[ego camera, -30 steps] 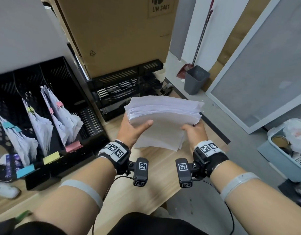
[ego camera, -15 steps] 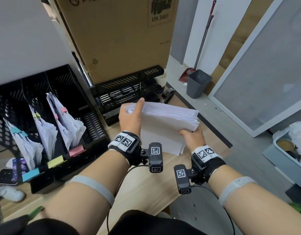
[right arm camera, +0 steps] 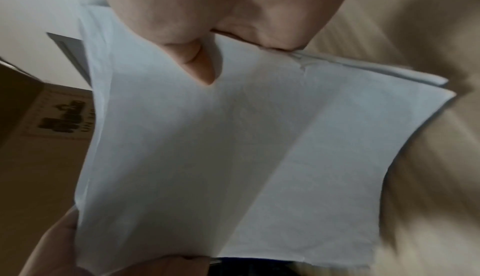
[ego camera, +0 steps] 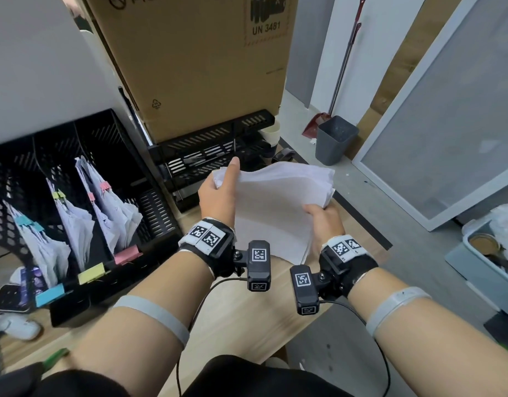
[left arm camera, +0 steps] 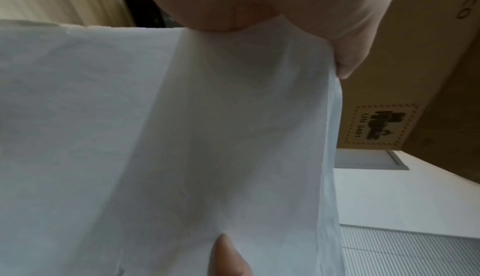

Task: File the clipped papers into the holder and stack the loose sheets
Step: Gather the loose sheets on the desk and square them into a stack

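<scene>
A thick stack of loose white sheets (ego camera: 275,202) is held on edge over the wooden desk (ego camera: 238,310), its lower edge near the desktop. My left hand (ego camera: 218,193) grips the stack's top left corner, thumb up along the near face. My right hand (ego camera: 321,216) holds its right side. The sheets (left arm camera: 182,136) fill the left wrist view; the right wrist view shows my thumb on the paper (right arm camera: 221,157). The black mesh holder (ego camera: 83,156) at the left has clipped paper bundles (ego camera: 109,207) standing in its slots.
A black letter tray (ego camera: 212,150) under a large cardboard box (ego camera: 195,58) stands behind the stack. A phone (ego camera: 9,296) lies at the far left. On the floor to the right are a grey bin (ego camera: 334,138) and a pale crate (ego camera: 487,270). The desk edge runs just right of the stack.
The stack has been tipped from lying flat to standing on edge. My left hand slid up to its top left corner. The view has shifted slightly downward and nearer.
</scene>
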A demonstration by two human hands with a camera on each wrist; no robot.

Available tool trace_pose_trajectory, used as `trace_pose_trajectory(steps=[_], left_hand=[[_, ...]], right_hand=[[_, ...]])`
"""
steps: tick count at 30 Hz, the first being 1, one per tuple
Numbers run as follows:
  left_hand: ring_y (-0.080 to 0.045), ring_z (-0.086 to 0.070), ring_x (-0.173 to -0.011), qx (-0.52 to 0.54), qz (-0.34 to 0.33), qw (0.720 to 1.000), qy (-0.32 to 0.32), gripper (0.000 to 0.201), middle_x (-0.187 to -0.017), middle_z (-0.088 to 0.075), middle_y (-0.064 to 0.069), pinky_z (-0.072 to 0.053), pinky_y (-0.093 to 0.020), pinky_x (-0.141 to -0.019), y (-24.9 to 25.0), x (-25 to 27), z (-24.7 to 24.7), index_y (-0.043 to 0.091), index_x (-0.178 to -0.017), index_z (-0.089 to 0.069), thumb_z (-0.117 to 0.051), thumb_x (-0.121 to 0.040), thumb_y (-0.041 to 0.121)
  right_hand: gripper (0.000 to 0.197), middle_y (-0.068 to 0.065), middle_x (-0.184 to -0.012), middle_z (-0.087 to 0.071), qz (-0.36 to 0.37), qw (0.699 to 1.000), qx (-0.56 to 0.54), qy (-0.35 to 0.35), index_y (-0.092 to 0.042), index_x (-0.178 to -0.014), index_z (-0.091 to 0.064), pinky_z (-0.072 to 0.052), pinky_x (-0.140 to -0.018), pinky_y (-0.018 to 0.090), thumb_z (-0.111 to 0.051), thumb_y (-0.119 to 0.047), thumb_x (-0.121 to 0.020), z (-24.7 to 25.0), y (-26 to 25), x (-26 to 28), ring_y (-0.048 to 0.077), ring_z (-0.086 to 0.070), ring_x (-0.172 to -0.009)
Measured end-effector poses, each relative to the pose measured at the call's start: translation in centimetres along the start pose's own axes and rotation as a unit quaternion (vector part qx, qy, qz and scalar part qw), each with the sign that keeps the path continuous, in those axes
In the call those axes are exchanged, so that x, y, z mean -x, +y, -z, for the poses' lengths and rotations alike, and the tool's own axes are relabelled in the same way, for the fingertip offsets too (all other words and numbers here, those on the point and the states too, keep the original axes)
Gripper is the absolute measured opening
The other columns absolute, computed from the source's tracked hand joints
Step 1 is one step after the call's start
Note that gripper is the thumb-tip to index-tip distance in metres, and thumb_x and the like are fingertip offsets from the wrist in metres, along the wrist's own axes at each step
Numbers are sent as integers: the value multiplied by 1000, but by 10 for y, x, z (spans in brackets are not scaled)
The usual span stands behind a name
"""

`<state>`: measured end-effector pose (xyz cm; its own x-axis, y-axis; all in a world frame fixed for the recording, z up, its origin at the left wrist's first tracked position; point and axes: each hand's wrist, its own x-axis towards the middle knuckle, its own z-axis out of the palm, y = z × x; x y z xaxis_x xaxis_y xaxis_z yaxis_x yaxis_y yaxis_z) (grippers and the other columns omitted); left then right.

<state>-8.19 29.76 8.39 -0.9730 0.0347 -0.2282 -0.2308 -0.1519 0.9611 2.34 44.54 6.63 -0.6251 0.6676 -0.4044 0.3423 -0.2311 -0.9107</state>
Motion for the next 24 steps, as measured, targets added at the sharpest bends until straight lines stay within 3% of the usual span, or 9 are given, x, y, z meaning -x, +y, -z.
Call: trace_pose_trajectory(steps=[3,6,9,12,14,16,18,21,24], left_hand=[[-19,-45,-71,25,-29,999,-7,52,-77,-43,-6,-40,-36,-70,11,-6,-4,18,-71,-43,-76,-73,58],[-19,-51,-71,17,-23,1000,-5,51,-76,-49,-6,-44,-36,-71,6,-7,0,20,-71,-46,-73,-72,63],[-23,-64,-78,-31,13,999,8,57,-80,-65,-3,-57,-44,-85,-17,-5,10,20,-77,-59,-68,-65,76],[-33,-70,-96,-25,27,999,-26,80,-98,-72,-15,-52,-55,-99,-23,-6,14,12,-93,-65,-67,-60,85],[-33,-70,-94,-27,26,998,-44,82,-98,-72,-16,-52,-53,-99,-21,-4,13,8,-96,-66,-69,-62,82],[-23,-68,-85,-35,27,998,-40,72,-89,-70,-7,-52,-52,-98,-19,-4,11,13,-92,-67,-69,-63,79],[-24,-67,-85,-37,35,998,-36,75,-89,-69,-6,-51,-55,-100,-14,-4,9,16,-89,-65,-70,-57,84],[-34,-68,-104,-45,6,995,-94,75,-106,-71,-7,-49,-58,-102,-15,-11,15,16,-96,-60,-72,-60,81],[-22,-66,-115,-117,-67,965,-223,51,-122,-70,-1,-53,-47,-99,-24,-11,25,30,-118,-65,-84,-72,44]], right_hand=[[15,-1,-84,-67,20,999,-30,-1,-24,-82,-58,-52,-83,36,-58,-9,-86,3,-16,1,23,-65,-85],[17,2,-91,-69,15,999,-41,-23,-21,-96,-62,-52,-66,29,-62,-9,-85,7,-7,5,19,-65,-82],[34,7,-105,-66,-47,998,3,-34,-18,-113,-54,-49,-59,30,-66,-11,-82,9,22,8,19,-63,-83],[37,6,-102,-66,-84,995,30,-36,-25,-111,-55,-59,-63,48,-68,-18,-76,8,34,8,25,-64,-84],[42,5,-101,-66,-101,994,34,-33,-29,-109,-56,-58,-69,59,-69,-24,-70,5,34,8,30,-65,-88],[33,5,-101,-69,-94,995,24,-29,-28,-100,-58,-57,-79,56,-70,-23,-69,2,32,6,30,-67,-91],[17,5,-93,-71,-71,997,4,-22,-23,-88,-59,-55,-88,51,-67,-13,-77,0,26,2,31,-67,-92],[21,7,-95,-70,-65,998,-21,-7,-25,-89,-55,-54,-88,49,-66,-12,-77,3,23,-5,33,-67,-93],[35,8,-99,-70,-76,997,-16,0,-20,-103,-55,-54,-87,48,-69,-18,-71,7,29,-10,32,-67,-94]])
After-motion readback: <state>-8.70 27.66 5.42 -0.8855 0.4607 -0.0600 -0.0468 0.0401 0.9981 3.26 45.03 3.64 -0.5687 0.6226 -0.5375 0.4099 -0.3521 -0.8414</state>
